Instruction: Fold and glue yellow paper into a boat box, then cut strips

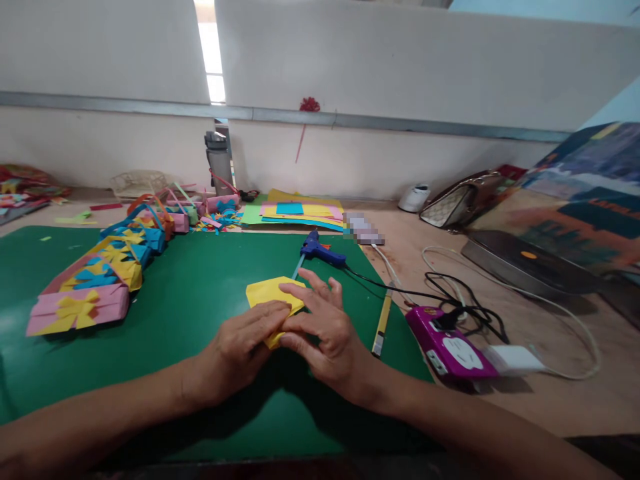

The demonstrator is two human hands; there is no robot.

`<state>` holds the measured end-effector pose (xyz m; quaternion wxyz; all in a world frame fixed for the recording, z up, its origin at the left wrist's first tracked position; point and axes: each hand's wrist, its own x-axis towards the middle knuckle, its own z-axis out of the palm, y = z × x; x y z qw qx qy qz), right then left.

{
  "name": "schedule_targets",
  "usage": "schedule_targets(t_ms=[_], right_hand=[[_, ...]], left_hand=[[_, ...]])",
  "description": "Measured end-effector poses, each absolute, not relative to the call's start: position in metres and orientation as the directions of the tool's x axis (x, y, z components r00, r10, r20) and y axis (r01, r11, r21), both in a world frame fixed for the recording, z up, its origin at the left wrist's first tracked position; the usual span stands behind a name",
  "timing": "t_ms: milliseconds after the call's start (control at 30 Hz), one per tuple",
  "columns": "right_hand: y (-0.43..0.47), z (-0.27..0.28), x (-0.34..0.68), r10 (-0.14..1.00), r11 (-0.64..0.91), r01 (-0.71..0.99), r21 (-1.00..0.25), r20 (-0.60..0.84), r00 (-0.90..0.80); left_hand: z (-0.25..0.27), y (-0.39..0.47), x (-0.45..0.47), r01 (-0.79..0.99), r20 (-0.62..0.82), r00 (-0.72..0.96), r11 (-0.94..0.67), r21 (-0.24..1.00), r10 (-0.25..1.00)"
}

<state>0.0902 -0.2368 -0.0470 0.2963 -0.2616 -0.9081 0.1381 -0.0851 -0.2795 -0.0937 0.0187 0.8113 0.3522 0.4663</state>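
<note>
A folded piece of yellow paper [270,290] is held between both my hands above the green mat [210,267]. My left hand [245,340] presses on its near left side, fingers together. From the right, my right hand [325,327] grips the same paper between thumb and fingers, with its upper fingers raised and bent. The paper's lower part is mostly hidden by my fingers. Just beyond the paper lies a blue glue gun [320,250] with a glue stick in its back end. A yellow cutter knife [383,323] rests to the right of my right hand.
Several small paper baskets with bows [85,310] stand in a row at the left. Coloured paper sheets [300,210] lie stacked at the back, near a grey bottle [219,160]. At the right are a purple power strip [450,347], tangled cables and a dark case [530,267].
</note>
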Motion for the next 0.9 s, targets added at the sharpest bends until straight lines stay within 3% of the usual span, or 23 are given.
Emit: schedule_targets(t_ms=[133,367,567,900], right_hand=[[-0.238,-0.047,0.09,0.548,0.831,0.383,-0.404,0.475,-0.688],[-0.242,-0.046,0.09,0.549,0.83,0.387,-0.401,0.471,-0.69],[-0.24,-0.051,0.089,0.496,0.868,0.388,-0.31,0.55,-0.672],[-0.24,-0.055,0.088,0.396,0.91,0.374,-0.179,0.643,-0.655]], left_hand=[[-0.093,-0.279,-0.085,0.537,0.736,0.323,-0.756,0.374,0.595],[-0.09,-0.283,-0.085,0.464,0.672,0.314,-0.726,0.508,0.671],[-0.08,-0.287,-0.083,0.444,0.569,0.29,-0.635,0.633,0.77],[-0.076,-0.291,-0.08,0.432,0.508,0.295,-0.588,0.684,0.809]])
